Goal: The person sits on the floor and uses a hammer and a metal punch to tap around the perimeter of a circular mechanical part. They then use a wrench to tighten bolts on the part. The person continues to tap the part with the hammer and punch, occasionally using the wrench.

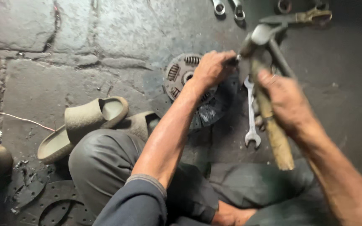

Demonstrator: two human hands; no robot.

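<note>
My left hand (211, 68) rests on a round clutch disc (181, 75) that lies on the stone floor, its fingers pinched on a small dark punch-like tool at the disc's right edge. My right hand (285, 102) grips the wooden handle of a hammer (269, 113). The metal hammer head (258, 39) is blurred and hangs just right of my left hand's fingertips. I sit cross-legged in grey trousers right behind the disc.
A spanner (251, 115) lies on the floor right of the disc. More spanners (229, 8) and pliers (302, 17) sit at the top. Sandals (84, 123) lie at the left. A perforated dark ring (59, 205) lies at bottom left.
</note>
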